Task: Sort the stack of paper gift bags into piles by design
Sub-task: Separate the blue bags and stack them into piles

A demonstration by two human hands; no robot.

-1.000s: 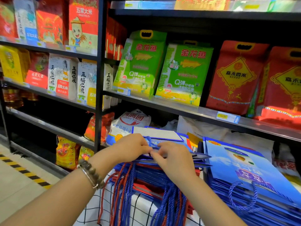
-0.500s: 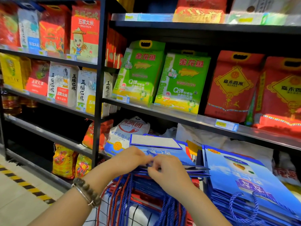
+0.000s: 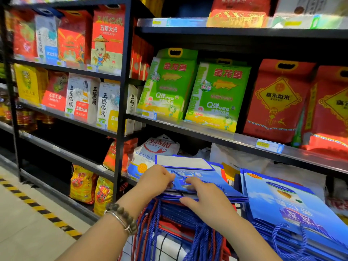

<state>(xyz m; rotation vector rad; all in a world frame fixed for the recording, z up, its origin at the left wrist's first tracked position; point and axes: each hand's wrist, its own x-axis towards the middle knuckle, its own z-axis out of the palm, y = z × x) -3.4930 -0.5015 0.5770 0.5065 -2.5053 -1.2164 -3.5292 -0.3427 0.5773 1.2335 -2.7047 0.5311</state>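
Left hand (image 3: 156, 180): curling its fingers over the left edge of the top blue bag (image 3: 203, 185).
Right hand (image 3: 205, 198): lying on that bag, thumb at its near edge; I cannot tell whether it is gripping.
Mixed stack (image 3: 177, 215): sitting on the checked surface (image 3: 165, 247), rope handles hanging over the near edge.
Blue pile (image 3: 282, 204): lying just beside it, rightward.

A mixed stack (image 3: 169, 209) of flat blue and red paper gift bags lies at lower centre, its rope handles (image 3: 203, 240) hanging toward the bottom edge. Its top bag (image 3: 207, 183) is blue with white lettering. Just to its right, a pile of matching blue bags (image 3: 286, 204) lies slanted.
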